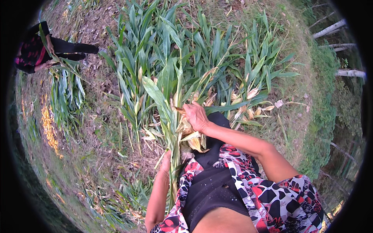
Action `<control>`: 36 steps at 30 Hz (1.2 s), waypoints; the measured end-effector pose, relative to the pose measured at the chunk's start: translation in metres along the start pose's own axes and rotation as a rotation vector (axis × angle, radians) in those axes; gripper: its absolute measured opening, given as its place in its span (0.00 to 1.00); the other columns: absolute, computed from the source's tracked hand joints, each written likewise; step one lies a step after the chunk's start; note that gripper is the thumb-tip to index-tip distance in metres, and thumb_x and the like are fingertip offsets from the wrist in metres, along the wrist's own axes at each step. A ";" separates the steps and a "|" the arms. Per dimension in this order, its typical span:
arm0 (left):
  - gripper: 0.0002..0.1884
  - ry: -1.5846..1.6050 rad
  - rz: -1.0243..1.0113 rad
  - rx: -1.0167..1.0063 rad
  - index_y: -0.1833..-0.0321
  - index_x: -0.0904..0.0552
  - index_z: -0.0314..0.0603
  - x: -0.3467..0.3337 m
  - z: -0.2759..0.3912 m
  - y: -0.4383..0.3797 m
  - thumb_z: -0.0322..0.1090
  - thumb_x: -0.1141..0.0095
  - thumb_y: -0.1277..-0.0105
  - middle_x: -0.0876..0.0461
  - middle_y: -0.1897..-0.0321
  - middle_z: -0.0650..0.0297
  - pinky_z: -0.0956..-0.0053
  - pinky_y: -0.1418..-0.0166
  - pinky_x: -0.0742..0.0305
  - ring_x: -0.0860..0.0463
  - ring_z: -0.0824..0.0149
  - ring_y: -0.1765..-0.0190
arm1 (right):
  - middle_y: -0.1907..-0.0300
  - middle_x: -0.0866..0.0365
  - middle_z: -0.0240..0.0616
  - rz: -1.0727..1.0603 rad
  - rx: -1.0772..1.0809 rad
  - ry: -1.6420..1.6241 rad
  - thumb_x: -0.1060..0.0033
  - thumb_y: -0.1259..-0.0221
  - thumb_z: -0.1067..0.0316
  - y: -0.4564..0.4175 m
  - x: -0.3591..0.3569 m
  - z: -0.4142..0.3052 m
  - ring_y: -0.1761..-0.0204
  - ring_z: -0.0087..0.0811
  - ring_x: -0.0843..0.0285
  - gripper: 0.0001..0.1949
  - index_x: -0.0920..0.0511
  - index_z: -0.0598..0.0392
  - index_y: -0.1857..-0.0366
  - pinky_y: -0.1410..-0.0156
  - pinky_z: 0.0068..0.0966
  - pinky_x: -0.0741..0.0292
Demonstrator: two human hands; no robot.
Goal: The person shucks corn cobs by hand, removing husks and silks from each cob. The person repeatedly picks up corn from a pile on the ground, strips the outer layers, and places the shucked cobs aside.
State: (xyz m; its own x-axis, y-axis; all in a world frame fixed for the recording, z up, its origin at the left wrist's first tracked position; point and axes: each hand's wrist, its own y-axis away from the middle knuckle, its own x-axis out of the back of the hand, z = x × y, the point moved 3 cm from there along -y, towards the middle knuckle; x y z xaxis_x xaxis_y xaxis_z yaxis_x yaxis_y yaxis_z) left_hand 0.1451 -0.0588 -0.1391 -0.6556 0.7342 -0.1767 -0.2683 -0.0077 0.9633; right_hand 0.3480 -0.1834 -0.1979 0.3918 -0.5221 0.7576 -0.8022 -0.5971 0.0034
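A bundle of green corn stalks (174,145) stands upright close against my body, with long leaves at its upper end. Around its lower part is my left hand (166,161), partly hidden by the stalks. My right hand (195,116) is closed at the side of the bundle, its fingers pinching brown, dried corn silk or husk (179,110). Just below that hand hang pale, dry husk leaves (194,141), peeled apart. Whether an ear is inside the right palm is hidden.
Cut corn stalks (140,55) lie ahead, with dry husks (252,93) at right. Further left, a person (38,52) holds a stalk near a stalk heap (67,96) and a row of yellow corn ears (50,128). White tree trunks (329,29) edge the right.
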 end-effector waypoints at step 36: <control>0.22 -0.155 -0.354 -0.078 0.38 0.20 0.39 0.060 -0.013 -0.009 0.47 0.56 0.23 0.14 0.49 0.63 0.70 0.44 0.23 0.17 0.68 0.52 | 0.51 0.16 0.49 -0.544 0.506 0.118 0.39 0.45 0.55 0.014 0.033 -0.079 0.46 0.53 0.21 0.20 0.18 0.48 0.48 0.39 0.45 0.26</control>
State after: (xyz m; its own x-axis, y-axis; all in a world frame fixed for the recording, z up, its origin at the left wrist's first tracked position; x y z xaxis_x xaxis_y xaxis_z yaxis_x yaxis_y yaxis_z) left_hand 0.0991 -0.0234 -0.1614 -0.4001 0.7946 -0.4566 -0.5153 0.2170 0.8291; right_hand 0.3139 -0.1612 -0.1210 0.5999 -0.0220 0.7998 -0.1933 -0.9740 0.1182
